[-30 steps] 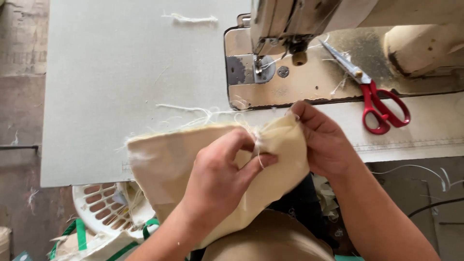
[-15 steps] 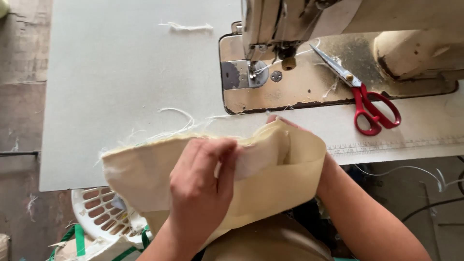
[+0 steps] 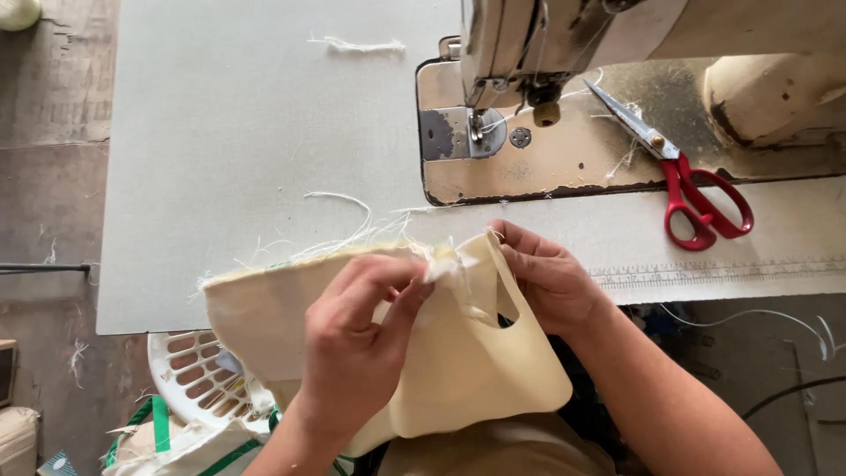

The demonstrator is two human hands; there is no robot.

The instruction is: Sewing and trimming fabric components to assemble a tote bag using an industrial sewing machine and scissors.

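**Cream fabric held at the table's front edge**

On your far left, the grey table (image 3: 220,132) ends in a straight side edge with bare floor beyond it, and a white slotted basket (image 3: 189,375) sits below the front edge. The tabletop in front of you lies open up to the sewing machine (image 3: 564,53), with only a loose thread scrap (image 3: 357,44) near the far edge.

You hold the cream fabric piece (image 3: 458,370) over the table's front edge, its frayed upper edge trailing white threads onto the table. Your left hand (image 3: 352,353) lies on top of the fabric, fingers curled, thumb and forefinger pinched shut on a fold at the upper edge. Your right hand (image 3: 551,278) is just beside it, fingers bent and closed on the fabric's upper right corner, partly tucked behind the cloth.

Further right, red-handled scissors (image 3: 696,194) rest on the machine bed, well apart from your hands, with a ruler strip (image 3: 723,271) along the table's front edge.
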